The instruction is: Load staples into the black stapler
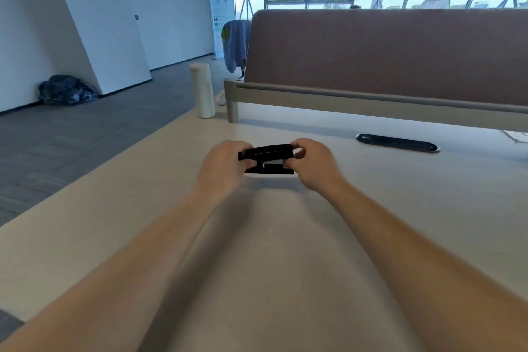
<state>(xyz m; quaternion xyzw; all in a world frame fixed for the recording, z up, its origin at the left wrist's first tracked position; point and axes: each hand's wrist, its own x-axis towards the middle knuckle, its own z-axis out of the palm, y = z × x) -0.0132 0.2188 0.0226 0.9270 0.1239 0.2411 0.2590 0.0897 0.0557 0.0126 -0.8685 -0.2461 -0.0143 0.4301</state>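
Observation:
The black stapler [267, 158] rests on the pale table [400, 208], lying crosswise between my two hands. Its top arm is lifted slightly off the base, and a silvery strip shows in the gap. My left hand [221, 167] grips the stapler's left end with its fingers curled around it. My right hand [313, 163] pinches the right end, thumb on top of the arm. No loose staples or staple box are visible.
A white cylindrical bottle [203, 90] stands at the table's far left corner. A brown partition panel [385, 57] runs along the far side. A black oval cable grommet [397, 142] sits in the tabletop to the right. The table's left edge drops to grey floor.

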